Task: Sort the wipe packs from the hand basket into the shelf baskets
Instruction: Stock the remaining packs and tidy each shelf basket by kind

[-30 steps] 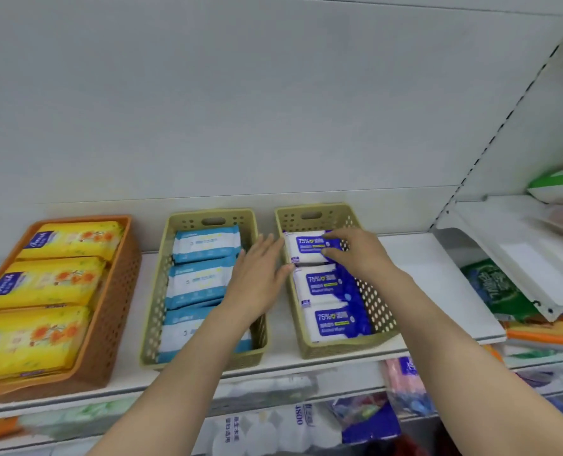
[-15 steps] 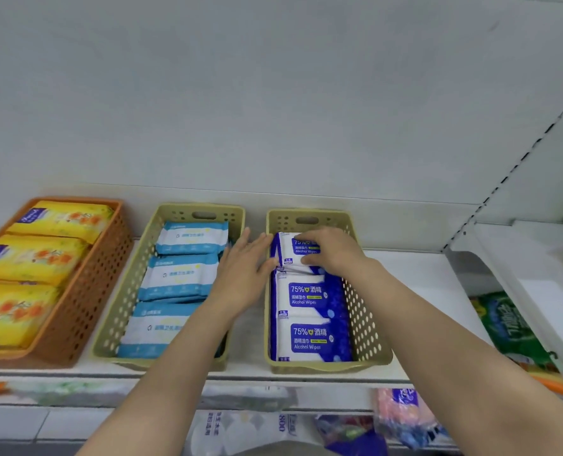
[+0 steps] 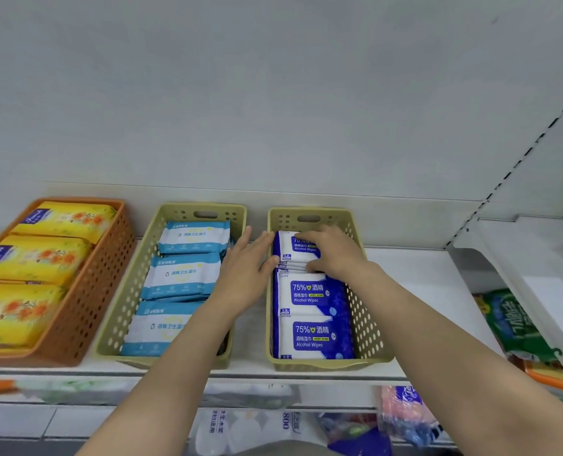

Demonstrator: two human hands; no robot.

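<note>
Three baskets stand on the white shelf (image 3: 415, 268). The right olive basket (image 3: 369, 327) holds dark blue alcohol wipe packs in a row. My right hand (image 3: 336, 251) lies on the rearmost blue pack (image 3: 293, 250), fingers curled over it. My left hand (image 3: 247, 271) is flat with fingers apart, pressed against that basket's left wall, thumb touching the same pack. The middle olive basket (image 3: 125, 301) holds three light blue wipe packs (image 3: 183, 274). The orange basket (image 3: 89, 291) at the left holds yellow packs (image 3: 33, 258). The hand basket is out of view.
A tilted white shelf panel (image 3: 543, 291) juts out at the right, with green packaged goods (image 3: 517, 324) under it. Below the shelf edge lie more packaged goods (image 3: 250, 426) on a lower level. The grey back wall rises behind the baskets.
The view has shifted so the baskets sit lower and more to the right. My right hand stays on the rear blue pack, my left hand has closed in against the right basket's wall.
</note>
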